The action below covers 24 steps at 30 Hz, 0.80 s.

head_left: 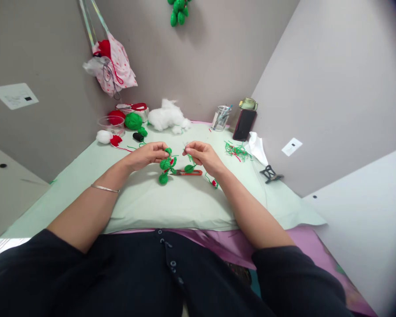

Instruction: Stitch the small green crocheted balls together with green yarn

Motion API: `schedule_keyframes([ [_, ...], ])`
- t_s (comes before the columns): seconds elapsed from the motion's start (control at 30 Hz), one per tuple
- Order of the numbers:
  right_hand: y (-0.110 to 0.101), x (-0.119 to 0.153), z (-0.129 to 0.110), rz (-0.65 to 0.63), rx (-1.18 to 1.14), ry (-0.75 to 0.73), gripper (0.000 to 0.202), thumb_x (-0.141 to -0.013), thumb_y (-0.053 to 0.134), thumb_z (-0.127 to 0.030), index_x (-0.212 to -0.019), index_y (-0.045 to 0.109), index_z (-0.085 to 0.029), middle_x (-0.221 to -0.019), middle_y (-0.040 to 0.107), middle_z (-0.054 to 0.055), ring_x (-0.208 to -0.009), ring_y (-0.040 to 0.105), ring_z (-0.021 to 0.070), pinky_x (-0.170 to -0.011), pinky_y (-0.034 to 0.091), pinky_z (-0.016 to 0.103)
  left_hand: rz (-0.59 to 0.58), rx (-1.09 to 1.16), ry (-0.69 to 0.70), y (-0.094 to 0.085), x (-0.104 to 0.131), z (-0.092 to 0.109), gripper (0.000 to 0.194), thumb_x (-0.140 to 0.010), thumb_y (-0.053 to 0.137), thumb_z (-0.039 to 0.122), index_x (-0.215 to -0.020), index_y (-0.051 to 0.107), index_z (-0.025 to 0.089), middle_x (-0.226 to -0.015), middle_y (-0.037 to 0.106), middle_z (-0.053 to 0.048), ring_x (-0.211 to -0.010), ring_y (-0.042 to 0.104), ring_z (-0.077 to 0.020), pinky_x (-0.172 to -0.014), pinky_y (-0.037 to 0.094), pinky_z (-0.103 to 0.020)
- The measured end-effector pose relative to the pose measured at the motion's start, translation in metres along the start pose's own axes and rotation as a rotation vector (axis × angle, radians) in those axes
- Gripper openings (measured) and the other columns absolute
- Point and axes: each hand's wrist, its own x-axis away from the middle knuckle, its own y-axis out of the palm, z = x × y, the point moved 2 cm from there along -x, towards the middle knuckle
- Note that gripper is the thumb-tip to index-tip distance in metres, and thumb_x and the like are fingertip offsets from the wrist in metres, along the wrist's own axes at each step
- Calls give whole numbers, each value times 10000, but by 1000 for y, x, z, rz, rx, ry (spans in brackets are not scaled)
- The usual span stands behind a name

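A: Head view, nearest first: black top with buttons at the bottom edge; both bare forearms run up from it; thin bangle (104,189) on the left wrist; pale green pillow (171,202) under the hands, lying on a bed rather than a worktop.

B: Hands?

A: Left hand (147,155) has its fingers (161,155) pinched together on the top of a green crocheted cluster (166,166); the cluster hangs down and slightly right from those fingers, long axis roughly top to bottom, lowest ball touching the pillow; right hand (203,155) has its fingers pinched together on a green strand (188,155), maybe with a needle, too small to tell.

B: Which hand is nearer the cluster?

A: Left, it grips it; right sits just beside, on the far side of the strand; red-handled cutter (187,172) lies on the pillow between the wrists, long axis left to right, one loose green ball (189,168) touching it.

B: Counts?

A: Balls in the cluster: about four, overlap makes it uncertain; one cutter; one green yarn ball (133,120) at the back left; one white stuffing heap (167,116); one clear cup of tools (221,117); one dark phone (244,124) upright against the wall; one heap of green snippets (236,150); one black clip (270,174) at the right; one hanging bag (114,68); one finished green bunch (179,11) on the wall.
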Motion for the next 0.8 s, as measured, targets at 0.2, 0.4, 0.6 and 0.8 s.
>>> schedule_keyframes([
  [0.2,11,4,6,-131,0,36,351,-752,783,-490,-832,651,-175,-986,749,25,-462,359,21,-422,276,204,20,199,63,4,-2,1,209,-763,767,282,-866,631,160,-846,686,-26,-743,649,-139,-717,474,-260],
  [0.4,15,6,9,-253,26,82,336,-777,780,-466,-878,651,-173,-607,577,-63,-433,359,37,-420,236,193,32,332,105,7,-4,-1,126,-789,712,182,-895,651,152,-827,702,-32,-782,693,-157,-740,518,-254],
  [0.6,10,2,9,-171,-9,49,361,-746,804,-464,-826,637,-154,-526,445,-82,-459,314,45,-446,217,198,-50,439,112,7,-5,0,176,-835,725,287,-912,677,136,-852,697,-46,-804,698,-172,-809,552,-302],
  [0.8,7,1,0,-76,-45,-1,393,-694,840,-471,-809,649,-147,-658,552,-37,-508,316,40,-467,243,206,-16,278,43,18,-5,-3,394,-786,800,470,-721,582,148,-643,568,16,-627,610,-117,-672,499,-261],
])
